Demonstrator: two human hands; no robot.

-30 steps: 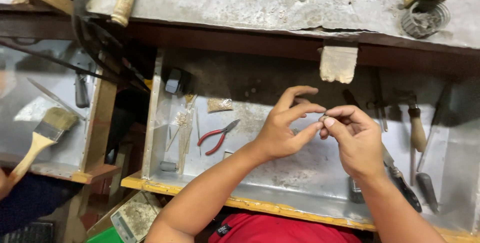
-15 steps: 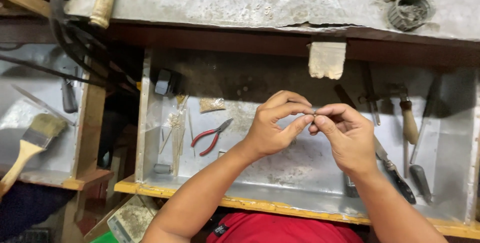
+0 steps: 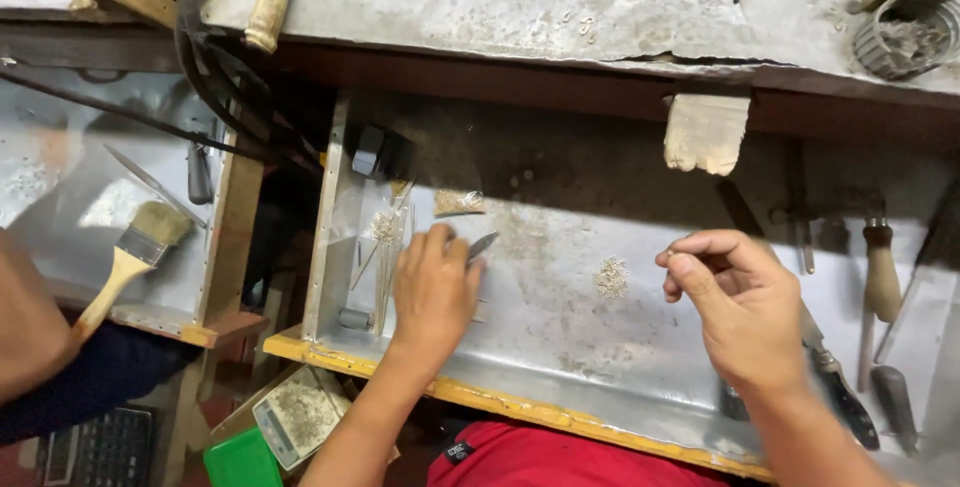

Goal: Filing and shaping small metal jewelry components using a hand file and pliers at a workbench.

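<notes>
Left hand (image 3: 432,292): palm down on the left part of the metal-lined tray (image 3: 560,347), fingers curled over the pliers (image 3: 480,245), whose grey tip sticks out past the fingertips toward the upper right; red handles hidden under the hand. Forearm runs up from the lower edge, wrist straight.

Right hand (image 3: 745,307): raised over the right part of the tray, well apart from the left, back of hand to the camera, thumb and forefinger pinched together at the upper left on something too small to tell. Forearm enters from the lower right.

Small heap of tiny metal bits (image 3: 611,277): on the tray floor between the hands, nearer the right.

Wooden-handled tools (image 3: 882,267): at the tray's right side.

Paintbrush (image 3: 130,257): on the neighbouring tray at left.

Another person's arm (image 3: 35,327): at far left edge.
</notes>
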